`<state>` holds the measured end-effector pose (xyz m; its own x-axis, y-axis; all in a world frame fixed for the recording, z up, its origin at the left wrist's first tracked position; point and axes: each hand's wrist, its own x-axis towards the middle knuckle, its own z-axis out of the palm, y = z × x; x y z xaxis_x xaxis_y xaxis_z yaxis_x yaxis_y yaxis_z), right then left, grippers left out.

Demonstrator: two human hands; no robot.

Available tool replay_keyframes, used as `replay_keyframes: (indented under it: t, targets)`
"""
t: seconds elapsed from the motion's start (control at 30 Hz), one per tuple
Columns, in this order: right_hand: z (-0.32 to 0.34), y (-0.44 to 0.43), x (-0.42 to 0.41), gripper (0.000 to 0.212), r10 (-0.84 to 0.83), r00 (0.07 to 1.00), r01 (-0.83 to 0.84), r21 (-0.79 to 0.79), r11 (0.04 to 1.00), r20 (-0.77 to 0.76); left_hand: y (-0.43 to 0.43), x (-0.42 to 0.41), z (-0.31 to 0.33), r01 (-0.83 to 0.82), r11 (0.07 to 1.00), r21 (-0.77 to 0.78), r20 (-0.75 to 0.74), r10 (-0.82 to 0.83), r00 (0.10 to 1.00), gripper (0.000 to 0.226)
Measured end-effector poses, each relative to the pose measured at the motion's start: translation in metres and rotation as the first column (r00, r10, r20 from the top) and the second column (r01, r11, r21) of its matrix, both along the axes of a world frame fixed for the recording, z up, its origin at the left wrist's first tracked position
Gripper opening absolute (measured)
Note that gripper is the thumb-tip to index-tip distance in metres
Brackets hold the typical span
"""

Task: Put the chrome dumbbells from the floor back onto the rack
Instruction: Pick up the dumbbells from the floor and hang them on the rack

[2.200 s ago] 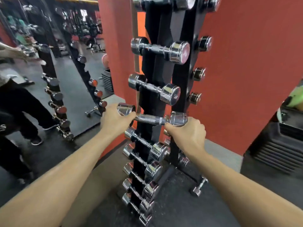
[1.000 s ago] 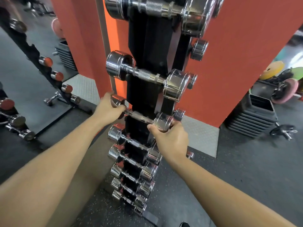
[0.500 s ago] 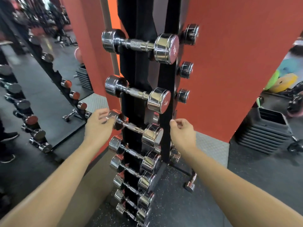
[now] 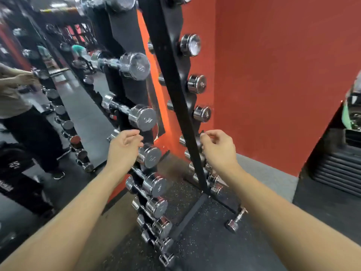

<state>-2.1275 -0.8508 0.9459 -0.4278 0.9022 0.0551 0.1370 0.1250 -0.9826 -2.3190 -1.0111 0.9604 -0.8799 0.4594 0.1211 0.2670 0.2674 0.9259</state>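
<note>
Both hands hang empty in front of the rack [image 4: 173, 106]: my left hand [image 4: 125, 147] has its fingers loosely apart, curled just beside the chrome end of a racked dumbbell [image 4: 149, 155], and I cannot tell whether it touches. My right hand [image 4: 218, 147] sits at the rack's black upright, fingers half curled and apart, gripping nothing. Down near my right forearm, one small chrome dumbbell on the floor [image 4: 235, 221] lies on the dark speckled floor [image 4: 195, 241], just beside the rack's foot bar. Below my left hand, a column of racked dumbbells steps down toward the floor. Above it sits the dumbbell marked 4K [image 4: 134, 114], then a bigger one [image 4: 127, 65] higher up, blurred. More chrome ends poke out on the rack's far side. Behind all that stands the red wall [image 4: 273, 75], and off to my left the mirror [image 4: 58, 104] shows a person and more racked weights.
</note>
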Motion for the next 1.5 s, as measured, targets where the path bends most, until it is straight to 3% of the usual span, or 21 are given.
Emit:
replay_keyframes:
  t: [0.1,0.23,0.63,1.17,1.33,1.5]
  targets:
    - [0.008,0.03,0.048,0.012,0.065,0.998,-0.065,0.036,0.997,0.002,0.01,0.048,-0.008,-0.031,0.99,-0.141,-0.05,0.024,0.998,0.018]
    - [0.014,0.06,0.098,0.007,0.124,0.992,-0.125,0.059,0.99,0.014,0.015,0.108,-0.033,-0.105,0.981,-0.164,0.024,0.111,0.994,0.018]
    - [0.024,0.14,0.14,0.01,0.183,0.982,-0.188,0.179,0.966,0.045,0.144,0.205,-0.002,0.112,0.99,0.088,0.033,-0.116,0.993,0.015]
    - [0.07,0.396,0.184,0.013,-0.08,0.997,0.073,0.289,0.954,0.016,0.434,0.219,0.038,0.294,0.908,0.299,0.004,-0.31,0.951,0.019]
    - [0.055,0.453,0.17,0.02,-0.03,1.0,0.026,0.264,0.964,0.011,0.469,0.219,0.038,0.252,0.922,0.294,-0.01,-0.261,0.965,0.02]
    - [0.023,0.488,0.125,0.024,0.165,0.986,-0.167,0.215,0.962,0.028,0.469,0.212,0.018,0.043,0.964,0.262,0.046,-0.057,0.997,0.021]
